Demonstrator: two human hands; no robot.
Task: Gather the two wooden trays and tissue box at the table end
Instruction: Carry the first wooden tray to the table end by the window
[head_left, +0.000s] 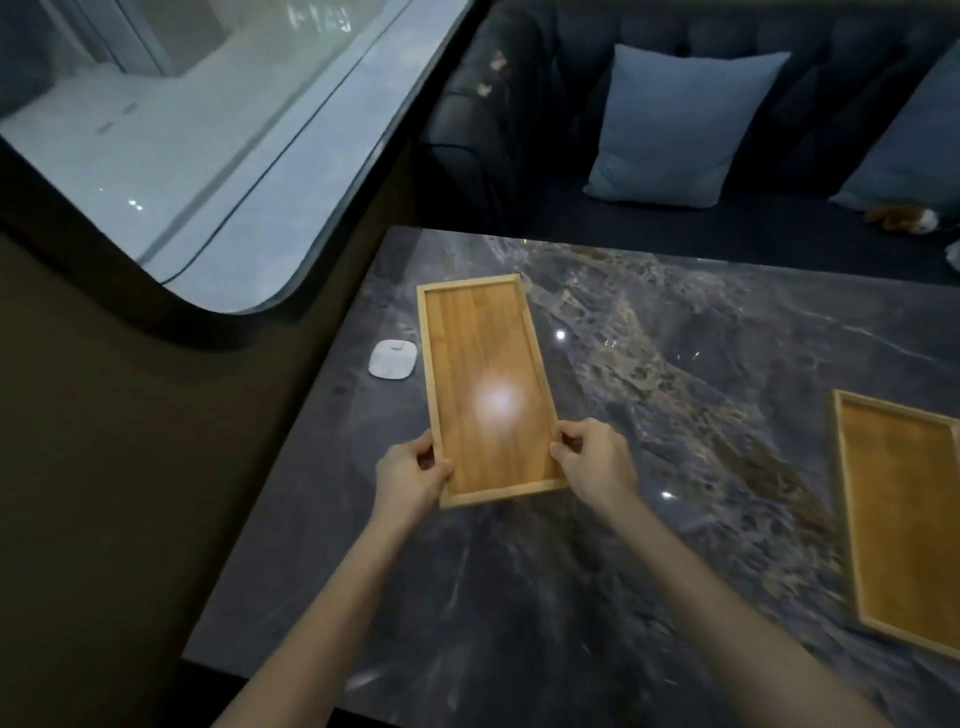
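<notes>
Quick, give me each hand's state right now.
Left hand: closed on the near wooden tray, left rim.
Right hand: closed on the same tray, right rim.

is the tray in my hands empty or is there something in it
Empty. The held tray shows only bare wood and a glare spot inside its rim; both hands grip its near corners.

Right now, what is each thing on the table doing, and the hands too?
Near wooden tray: flat on the table, empty, gripped at its near corners.
Left hand: closed on the tray's left edge.
Right hand: closed on its right edge.
Second wooden tray: flat, empty, untouched.
White pad: lying beside the near tray.
</notes>
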